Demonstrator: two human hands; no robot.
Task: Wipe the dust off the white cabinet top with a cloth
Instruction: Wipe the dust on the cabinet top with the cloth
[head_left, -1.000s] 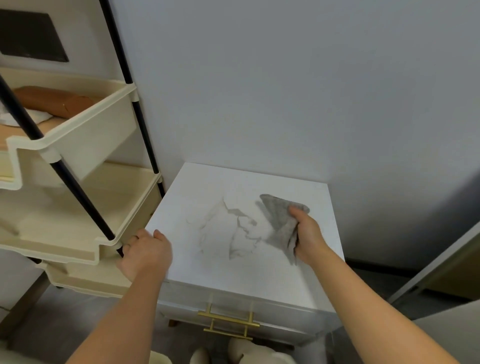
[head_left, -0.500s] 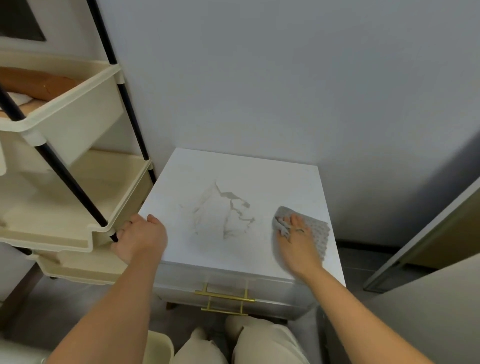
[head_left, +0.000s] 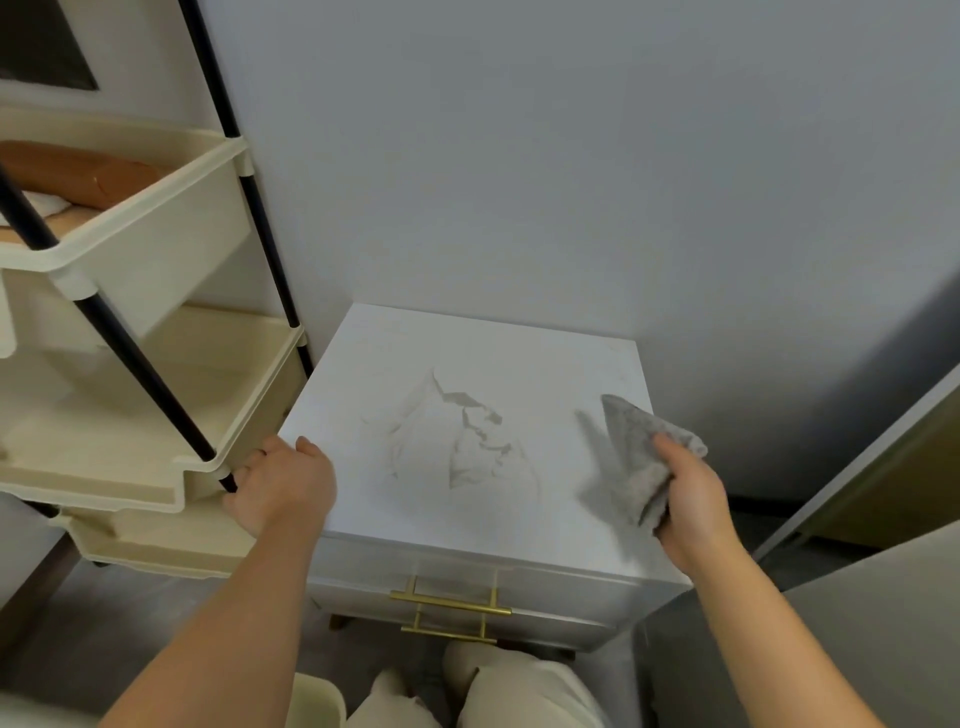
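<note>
The white cabinet top (head_left: 415, 353) lies below me against the wall, with grey smudged marks (head_left: 467, 436) across its middle. My right hand (head_left: 688, 499) holds a crumpled grey cloth (head_left: 634, 452) lifted a little above the top's right side, casting a shadow there. My left hand (head_left: 283, 486) rests curled over the front left corner of the cabinet, gripping its edge.
A cream tiered shelf rack (head_left: 156, 291) with black poles stands tight against the cabinet's left side. Two gold drawer handles (head_left: 449, 605) face me below the top. A grey wall (head_left: 571, 182) backs the cabinet. My knees (head_left: 509, 691) are right in front. A door edge (head_left: 857, 467) stands at the right.
Half a second ago my right hand pressed the cloth flat on the front right of the top; now it has bunched the cloth and lifted it off the surface. My left hand stays on the corner.
</note>
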